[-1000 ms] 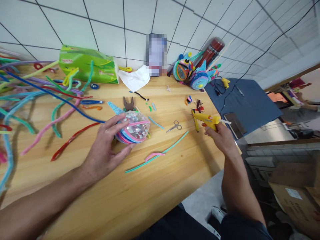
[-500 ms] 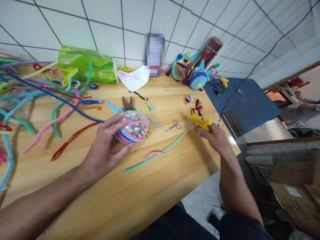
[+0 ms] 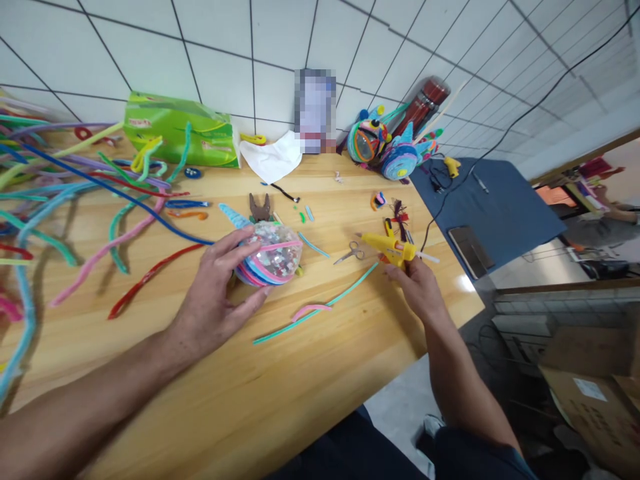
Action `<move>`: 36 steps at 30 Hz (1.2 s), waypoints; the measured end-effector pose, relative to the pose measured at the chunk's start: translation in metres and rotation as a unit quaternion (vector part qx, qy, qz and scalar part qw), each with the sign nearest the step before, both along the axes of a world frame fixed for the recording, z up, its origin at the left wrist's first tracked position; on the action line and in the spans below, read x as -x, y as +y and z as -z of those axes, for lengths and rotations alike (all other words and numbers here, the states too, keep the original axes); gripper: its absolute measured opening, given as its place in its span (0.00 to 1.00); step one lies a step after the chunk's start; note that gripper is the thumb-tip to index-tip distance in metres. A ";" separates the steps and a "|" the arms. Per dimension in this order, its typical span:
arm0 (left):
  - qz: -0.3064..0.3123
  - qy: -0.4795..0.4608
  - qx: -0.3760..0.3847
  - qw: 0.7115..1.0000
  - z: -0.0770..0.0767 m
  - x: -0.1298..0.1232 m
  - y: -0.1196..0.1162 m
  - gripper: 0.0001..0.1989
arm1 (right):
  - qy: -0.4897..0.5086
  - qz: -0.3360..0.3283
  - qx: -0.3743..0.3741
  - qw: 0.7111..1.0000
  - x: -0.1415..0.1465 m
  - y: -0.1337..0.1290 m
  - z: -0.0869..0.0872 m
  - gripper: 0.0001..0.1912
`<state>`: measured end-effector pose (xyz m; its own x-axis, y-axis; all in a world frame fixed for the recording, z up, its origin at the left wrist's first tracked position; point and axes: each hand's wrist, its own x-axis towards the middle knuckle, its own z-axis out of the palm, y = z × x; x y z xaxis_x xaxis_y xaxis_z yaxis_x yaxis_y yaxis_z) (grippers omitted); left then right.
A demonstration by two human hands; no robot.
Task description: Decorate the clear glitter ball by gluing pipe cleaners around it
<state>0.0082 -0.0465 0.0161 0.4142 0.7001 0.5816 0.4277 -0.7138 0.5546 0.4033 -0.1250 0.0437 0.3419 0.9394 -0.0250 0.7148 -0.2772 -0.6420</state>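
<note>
My left hand [image 3: 220,283] is wrapped round the left side of a clear round ball [image 3: 277,250]. Pink and blue pipe cleaner strips band the ball, and a light blue cone [image 3: 233,216] sticks out at its upper left. In my right hand [image 3: 417,283] is a yellow hot glue gun [image 3: 389,248], held above the table with its nozzle pointing left toward the ball. Small scissors [image 3: 350,253] lie just left of the nozzle. Between my hands, a short pink pipe cleaner [image 3: 311,309] lies across a long teal pipe cleaner [image 3: 280,331].
Loose pipe cleaners [image 3: 125,237] crowd the table's left side. Behind the ball are pliers [image 3: 260,208], a green tissue pack [image 3: 180,133] and white tissue [image 3: 273,159]. Decorated round crafts [image 3: 397,162] and a red thermos [image 3: 425,100] stand at the back right. The gun's black cord [image 3: 453,193] trails right.
My right hand has brought the glue gun a little left, closer to the scissors. My left hand stays on the ball. The whole view has shifted slightly.
</note>
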 end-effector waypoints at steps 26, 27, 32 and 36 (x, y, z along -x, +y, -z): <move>-0.007 0.004 -0.016 1.000 -0.003 -0.002 -0.001 0.32 | -0.155 -0.163 -0.099 0.969 -0.072 0.020 -0.024 0.11; -0.007 0.003 -0.016 1.000 -0.003 -0.002 -0.001 0.32 | -0.179 -0.175 -0.106 0.962 -0.075 0.032 -0.020 0.11; -0.006 -0.001 -0.011 1.000 -0.002 -0.002 -0.001 0.33 | -0.274 -0.222 -0.097 0.931 -0.080 0.074 0.004 0.09; -0.003 -0.004 -0.013 1.000 -0.002 -0.002 -0.001 0.32 | -0.288 -0.240 -0.068 0.925 -0.080 0.085 0.014 0.07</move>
<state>0.0099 -0.0476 0.0183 0.4050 0.6868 0.6035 0.4271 -0.7258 0.5393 0.4832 -0.0402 0.0298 -0.1951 0.9676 0.1604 0.9688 0.2156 -0.1223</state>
